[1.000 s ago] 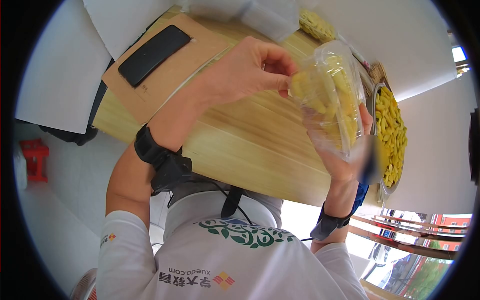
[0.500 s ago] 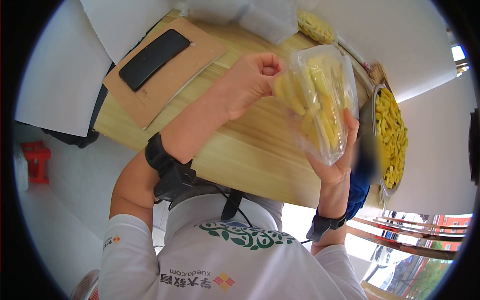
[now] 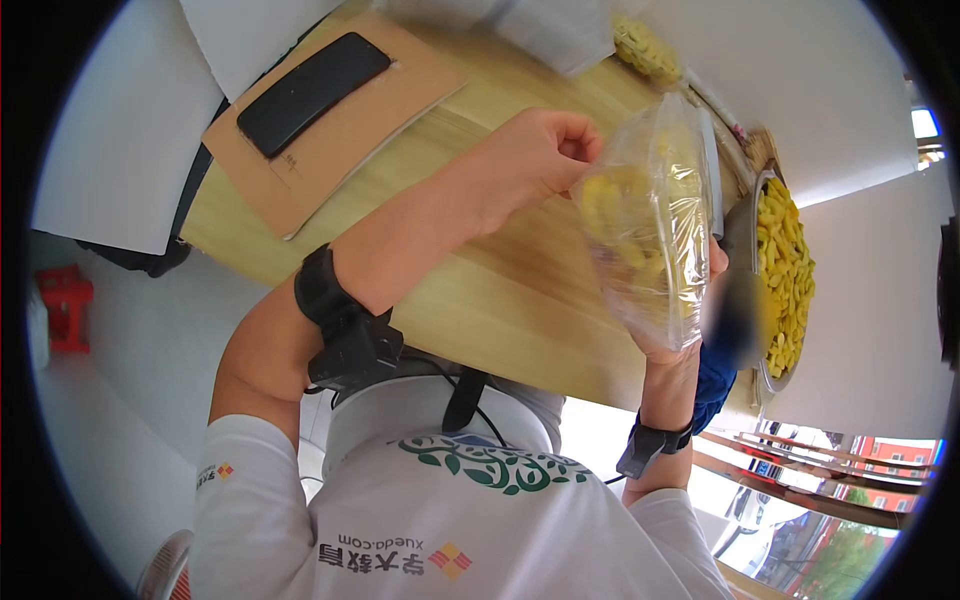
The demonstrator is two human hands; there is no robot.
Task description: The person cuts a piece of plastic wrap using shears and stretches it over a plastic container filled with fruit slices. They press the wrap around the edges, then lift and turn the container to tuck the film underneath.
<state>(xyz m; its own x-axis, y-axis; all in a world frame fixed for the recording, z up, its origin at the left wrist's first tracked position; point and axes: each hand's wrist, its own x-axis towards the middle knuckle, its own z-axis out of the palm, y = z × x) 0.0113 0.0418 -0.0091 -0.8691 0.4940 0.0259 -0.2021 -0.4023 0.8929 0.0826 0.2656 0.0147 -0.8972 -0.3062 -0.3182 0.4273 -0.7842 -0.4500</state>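
Observation:
A clear plastic tray of yellow food pieces (image 3: 650, 235), with shiny film over it, is held tilted above the table. My right hand (image 3: 672, 345) grips it from below and behind, with most of the fingers hidden by the tray. At the tray's upper left edge, my left hand (image 3: 545, 160) is closed in a pinch on the clear film. To the right stands a large metal bowl (image 3: 764, 375) heaped with similar yellow pieces (image 3: 785, 270).
On the wooden table (image 3: 470, 300), a black phone (image 3: 315, 92) rests on a brown folder (image 3: 290, 185) at the upper left. Clear plastic containers (image 3: 560, 35) and another pack of yellow pieces (image 3: 645, 50) are at the back. A red stool (image 3: 65, 305) stands on the floor.
The tray has turned and shows more of its wrinkled film. My left hand has moved slightly right, still pinched at the film. More of my right hand's fingers are hidden.

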